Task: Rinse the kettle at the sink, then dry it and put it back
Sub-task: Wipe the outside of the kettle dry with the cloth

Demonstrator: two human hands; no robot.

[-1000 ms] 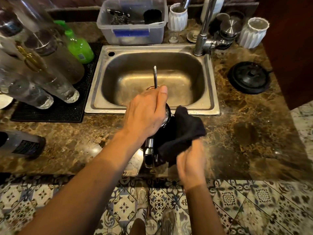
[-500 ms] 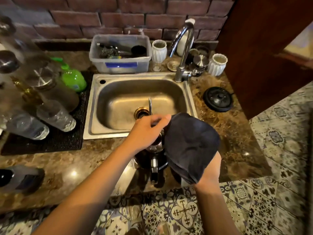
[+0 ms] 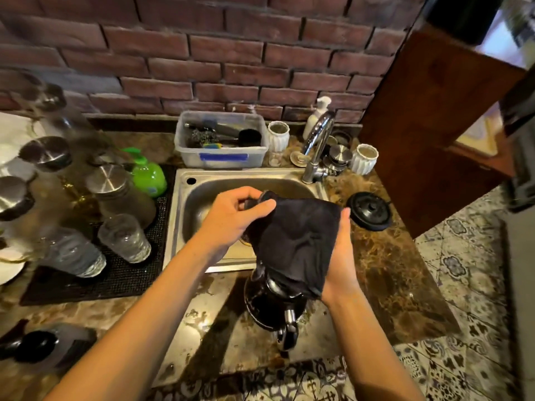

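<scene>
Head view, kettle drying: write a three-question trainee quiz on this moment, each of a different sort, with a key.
1. True or false: the dark cloth lies over the kettle.
2. Which hand presses the cloth from the side? A left B right
3. Fill in: the black round lid lies on the counter, to the ____ of the sink.

Key: 1 true; 2 B, the right hand, while the left hand pinches the top; 3 right.

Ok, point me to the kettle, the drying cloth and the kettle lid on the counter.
kettle (image 3: 270, 306): head view, dark shiny body below the cloth.
cloth (image 3: 298, 238): head view, middle of the black fabric.
lid (image 3: 370, 211): head view, top face by the knob, right of the sink.
</scene>
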